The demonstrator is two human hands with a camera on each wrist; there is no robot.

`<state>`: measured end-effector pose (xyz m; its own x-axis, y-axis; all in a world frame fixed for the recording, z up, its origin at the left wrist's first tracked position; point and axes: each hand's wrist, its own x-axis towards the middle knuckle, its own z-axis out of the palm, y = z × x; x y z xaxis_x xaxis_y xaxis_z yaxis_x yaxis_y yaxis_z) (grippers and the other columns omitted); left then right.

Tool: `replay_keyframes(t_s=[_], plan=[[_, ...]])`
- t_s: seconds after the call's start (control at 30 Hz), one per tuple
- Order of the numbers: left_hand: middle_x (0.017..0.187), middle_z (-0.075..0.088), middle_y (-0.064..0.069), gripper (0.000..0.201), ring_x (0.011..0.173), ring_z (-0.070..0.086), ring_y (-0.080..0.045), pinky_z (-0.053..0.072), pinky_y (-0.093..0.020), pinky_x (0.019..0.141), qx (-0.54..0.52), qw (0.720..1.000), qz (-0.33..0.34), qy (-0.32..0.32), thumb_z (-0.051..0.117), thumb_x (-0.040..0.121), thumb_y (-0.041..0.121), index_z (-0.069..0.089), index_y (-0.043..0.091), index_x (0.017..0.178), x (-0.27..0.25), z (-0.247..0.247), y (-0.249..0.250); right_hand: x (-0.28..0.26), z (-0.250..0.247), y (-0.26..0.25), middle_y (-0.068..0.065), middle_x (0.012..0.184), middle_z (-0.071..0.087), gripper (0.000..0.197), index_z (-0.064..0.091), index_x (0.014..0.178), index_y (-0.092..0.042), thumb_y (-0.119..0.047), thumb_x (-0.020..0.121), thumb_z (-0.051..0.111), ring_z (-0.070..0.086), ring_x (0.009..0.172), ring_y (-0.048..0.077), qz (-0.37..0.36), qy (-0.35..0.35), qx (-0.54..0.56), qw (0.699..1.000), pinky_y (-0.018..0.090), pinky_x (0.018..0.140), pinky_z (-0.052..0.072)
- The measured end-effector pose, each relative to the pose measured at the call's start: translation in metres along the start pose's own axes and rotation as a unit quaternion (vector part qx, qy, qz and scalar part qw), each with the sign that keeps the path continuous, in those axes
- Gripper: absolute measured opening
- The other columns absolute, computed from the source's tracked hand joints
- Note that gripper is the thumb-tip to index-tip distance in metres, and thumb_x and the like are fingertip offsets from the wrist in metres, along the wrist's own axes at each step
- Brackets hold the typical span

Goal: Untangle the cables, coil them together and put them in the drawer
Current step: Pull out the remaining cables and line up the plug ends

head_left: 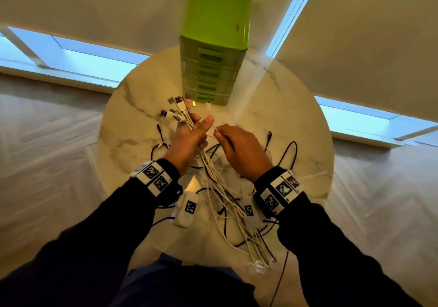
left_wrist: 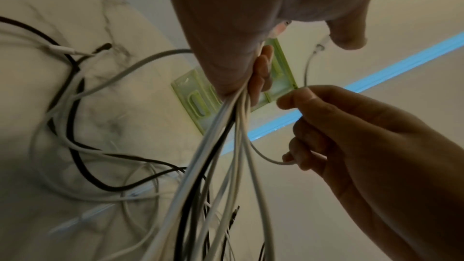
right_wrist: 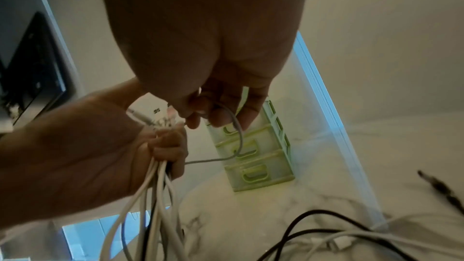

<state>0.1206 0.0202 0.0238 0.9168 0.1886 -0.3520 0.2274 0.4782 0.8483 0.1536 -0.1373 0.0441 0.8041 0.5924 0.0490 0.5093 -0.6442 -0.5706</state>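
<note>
My left hand [head_left: 189, 138] squeezes a bunch of white cables [head_left: 214, 171] near their plug ends [head_left: 176, 107], which stick out above my fist. My right hand [head_left: 239, 147] pinches one thin white cable [right_wrist: 236, 138] just beside that bunch. The long tails hang down and lie mixed with black cables [head_left: 290, 155] on the round marble table [head_left: 128, 121]. The green drawer tower [head_left: 208, 79] stands at the far side, and its drawers look closed. If I pull the thin cable too fast, I think it could catch on a black one and make a knot. If my left hand loosens, the plugs could slip out.
</note>
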Motion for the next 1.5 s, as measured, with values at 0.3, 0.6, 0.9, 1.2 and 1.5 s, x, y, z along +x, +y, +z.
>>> replay_keyframes(t_s=[0.3,0.6,0.9,1.2,1.5], plan=[[0.058,0.038,0.013,0.058,0.053,0.036,-0.005,0.032,-0.024,0.051,0.106,0.992,-0.005,-0.063,0.043,0.105,0.045,0.045,-0.009,0.127,-0.035,0.031,-0.002,-0.034,-0.015,-0.021,0.007,0.076,0.065,0.014,0.064,0.096,-0.012,-0.022,0.099,0.055,0.061,0.063,0.031,-0.048,0.050,-0.200,0.977,0.031,0.060,0.030],[0.060,0.025,0.004,0.050,0.052,0.027,-0.012,0.026,-0.027,0.051,0.147,0.987,0.026,-0.056,0.034,0.102,0.061,0.044,0.023,0.071,-0.056,0.030,0.012,-0.046,-0.024,-0.019,0.000,0.088,0.071,0.023,0.067,0.093,-0.013,-0.030,0.101,0.055,0.065,0.084,0.016,0.028,-0.045,0.053,0.997,0.031,0.078,0.047],[0.064,0.028,0.005,0.048,0.054,0.026,-0.010,0.018,-0.033,0.053,0.081,0.993,0.081,0.030,0.037,0.098,0.066,0.045,0.029,0.068,-0.055,0.010,0.063,-0.030,0.031,0.033,-0.005,0.093,0.065,0.018,0.055,0.085,-0.033,-0.039,0.101,0.050,0.059,0.090,0.019,0.029,-0.239,0.020,0.970,0.037,0.082,0.045],[0.070,0.033,0.005,0.041,0.060,0.040,-0.010,0.037,-0.027,0.057,-0.045,0.978,0.145,0.140,0.035,0.102,0.061,0.051,0.030,0.080,-0.051,-0.046,0.115,-0.022,0.023,0.063,-0.002,0.082,0.065,0.045,0.063,0.087,-0.014,-0.041,0.108,0.033,0.062,0.083,0.020,0.098,-0.126,0.096,0.982,0.038,0.087,0.048],[0.060,0.026,0.008,0.038,0.050,0.022,-0.008,0.019,-0.028,0.050,0.037,0.984,0.152,0.081,0.034,0.107,0.048,0.046,0.030,0.076,-0.057,-0.033,0.108,0.008,-0.011,0.041,0.004,0.071,0.065,0.044,0.052,0.076,-0.019,-0.044,0.107,0.034,0.061,0.065,0.018,0.148,-0.011,0.053,0.987,0.032,0.068,0.042]])
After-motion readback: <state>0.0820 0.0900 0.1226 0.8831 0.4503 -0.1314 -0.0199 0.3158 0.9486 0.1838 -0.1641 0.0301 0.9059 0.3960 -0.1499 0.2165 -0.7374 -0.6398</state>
